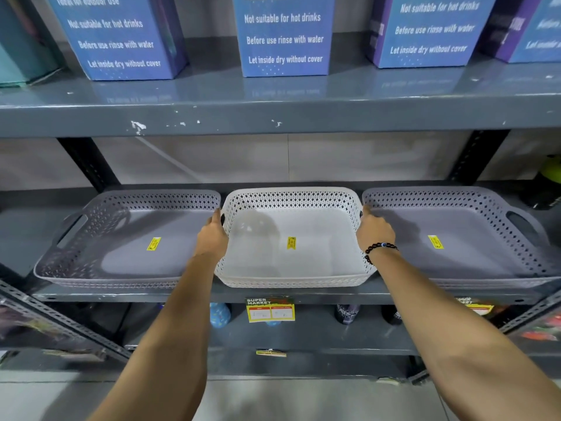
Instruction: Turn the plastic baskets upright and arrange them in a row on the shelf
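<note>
Head view: white basket (293, 238) between both grips.

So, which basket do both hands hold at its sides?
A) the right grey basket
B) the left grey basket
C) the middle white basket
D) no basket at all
C: the left hand and the right hand grip the two short sides of the white basket, which stands upright between the two grey ones.

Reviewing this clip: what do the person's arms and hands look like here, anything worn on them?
Both forearms are bare, with no sleeves in view and no gloves. The left hand carries nothing on hand or wrist. The right hand has a beaded bracelet at the wrist: dark round beads, with one bluish bead among them. No watch or rings can be made out.
</note>
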A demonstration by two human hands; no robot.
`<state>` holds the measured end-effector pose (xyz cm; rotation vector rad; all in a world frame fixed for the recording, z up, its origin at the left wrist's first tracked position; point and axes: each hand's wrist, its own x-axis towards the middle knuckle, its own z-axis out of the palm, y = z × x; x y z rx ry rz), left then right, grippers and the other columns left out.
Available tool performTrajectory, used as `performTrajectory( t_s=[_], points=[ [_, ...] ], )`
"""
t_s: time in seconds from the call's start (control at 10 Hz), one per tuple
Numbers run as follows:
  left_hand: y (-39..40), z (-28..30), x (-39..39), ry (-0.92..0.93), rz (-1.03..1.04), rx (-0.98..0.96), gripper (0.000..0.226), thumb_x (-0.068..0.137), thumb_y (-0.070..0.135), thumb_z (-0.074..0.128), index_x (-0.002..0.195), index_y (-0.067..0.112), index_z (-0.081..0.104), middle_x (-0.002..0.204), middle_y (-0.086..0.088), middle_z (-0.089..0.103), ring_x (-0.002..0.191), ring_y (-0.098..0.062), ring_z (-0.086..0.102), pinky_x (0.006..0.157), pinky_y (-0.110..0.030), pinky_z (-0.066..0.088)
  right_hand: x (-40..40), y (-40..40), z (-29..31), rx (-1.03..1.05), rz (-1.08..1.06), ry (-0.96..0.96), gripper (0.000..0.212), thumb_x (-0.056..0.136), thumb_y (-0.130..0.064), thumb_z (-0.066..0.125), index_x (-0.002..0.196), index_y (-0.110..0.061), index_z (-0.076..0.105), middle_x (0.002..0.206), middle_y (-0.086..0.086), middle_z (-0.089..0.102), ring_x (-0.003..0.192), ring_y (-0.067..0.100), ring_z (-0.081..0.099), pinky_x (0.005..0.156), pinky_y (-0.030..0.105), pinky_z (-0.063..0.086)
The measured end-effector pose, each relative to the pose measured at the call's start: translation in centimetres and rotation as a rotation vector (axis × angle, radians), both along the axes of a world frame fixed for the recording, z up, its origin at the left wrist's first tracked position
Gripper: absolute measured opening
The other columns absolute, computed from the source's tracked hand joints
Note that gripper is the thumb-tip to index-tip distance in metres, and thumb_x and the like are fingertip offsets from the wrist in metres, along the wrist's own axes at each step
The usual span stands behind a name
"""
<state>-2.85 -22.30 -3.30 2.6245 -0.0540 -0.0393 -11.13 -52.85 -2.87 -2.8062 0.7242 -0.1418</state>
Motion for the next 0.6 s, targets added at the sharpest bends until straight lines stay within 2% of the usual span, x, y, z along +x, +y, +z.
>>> performTrajectory(
  t_s=[0.1,0.2,0.3,0.4,0.5,0.6],
  points=[
    [0.0,-0.4,0.2,0.002,-0.006,0.023,0.064,0.093,-0.007,0.032,0.153,0.011,0.015,0.142,-0.024,0.044,0.115,-0.045,0.053,0.095,-0.052,0.048,0.0,0.2,-0.2,-0.021,0.016,0.037,0.056,0.092,0.000,0.039,0.146,-0.005,0.023,0.112,0.027,0.065,0.100,0.039,0.065,0.076,0.041,0.055],
    [0.2,-0.7,0.5,0.023,-0.013,0.068,0.066,0.093,-0.006,0.033,0.153,0.012,0.013,0.146,-0.022,0.038,0.118,-0.046,0.052,0.096,-0.053,0.046,-0.1,0.3,-0.5,-0.034,0.029,0.071,0.058,0.094,-0.007,0.039,0.148,-0.005,0.016,0.125,0.025,0.058,0.104,0.037,0.064,0.078,0.039,0.054],
    [0.3,-0.6,0.5,0.037,-0.018,0.111,0.061,0.097,0.002,0.034,0.153,0.013,0.013,0.149,-0.020,0.034,0.120,-0.045,0.050,0.097,-0.053,0.046,-0.1,0.3,-0.3,-0.035,0.027,0.086,0.059,0.094,-0.009,0.040,0.148,-0.005,0.014,0.133,0.024,0.051,0.105,0.036,0.063,0.078,0.038,0.054],
    [0.4,-0.5,0.5,0.001,-0.024,0.200,0.053,0.102,0.021,0.032,0.150,0.007,0.017,0.155,-0.019,0.025,0.138,-0.040,0.033,0.111,-0.053,0.033,-0.2,0.3,-0.1,-0.036,0.018,0.101,0.059,0.097,-0.019,0.038,0.148,-0.005,0.011,0.138,0.025,0.046,0.112,0.037,0.059,0.085,0.039,0.052],
    [0.2,-0.4,-0.2,-0.083,-0.015,0.251,0.054,0.101,0.025,0.033,0.149,0.003,0.021,0.156,-0.020,0.023,0.144,-0.037,0.021,0.118,-0.051,0.021,-0.7,0.8,-0.3,-0.075,0.006,0.063,0.062,0.098,-0.028,0.037,0.148,-0.004,0.010,0.143,0.026,0.038,0.122,0.038,0.049,0.095,0.043,0.047],
    [-0.2,0.4,-1.8,-0.139,-0.014,0.267,0.056,0.102,0.029,0.029,0.150,0.001,0.018,0.159,-0.020,0.018,0.148,-0.036,0.011,0.122,-0.049,0.010,-1.5,1.7,-0.1,-0.148,0.035,0.030,0.065,0.097,-0.032,0.037,0.148,-0.003,0.011,0.152,0.022,0.024,0.140,0.038,0.025,0.112,0.052,0.029]
  ],
)
